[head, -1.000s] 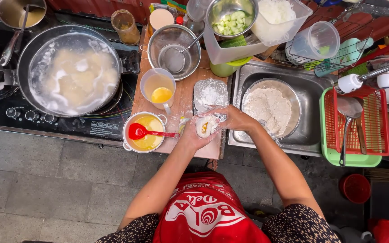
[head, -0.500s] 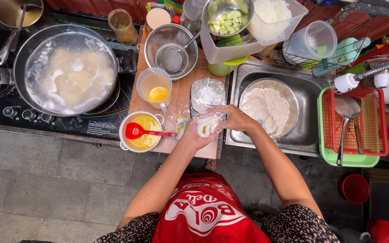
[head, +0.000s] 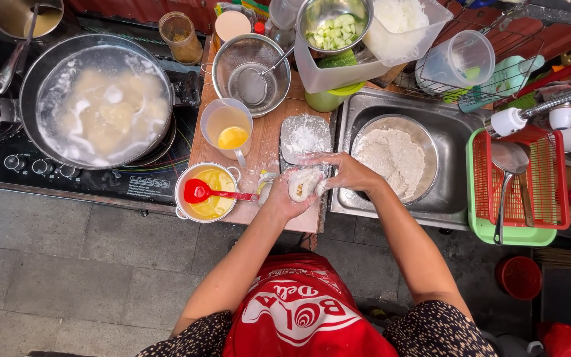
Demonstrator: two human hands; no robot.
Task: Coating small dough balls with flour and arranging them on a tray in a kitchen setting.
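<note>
At mid-frame I see both hands closed around the floury dough piece (head: 304,183), left hand (head: 282,198) cupping beneath, right hand (head: 342,173) pressing over it. Since a second ago they've barely shifted above the counter (head: 266,142); shaping continues.

1. Wooden counter board (head: 269,142), flour-dusted, runs between the black stovetop (head: 67,178) and the steel sink (head: 454,192).
2. On the board: small pot of yellow liquid (head: 209,192) with a red spoon (head: 203,193), clear measuring cup (head: 227,127), floured tray (head: 304,134), steel bowl holding a strainer (head: 252,66).
3. On the stovetop: wide pan of cloudy boiling water (head: 97,102).
4. In the sink: metal bowl of flour (head: 394,155).
</note>
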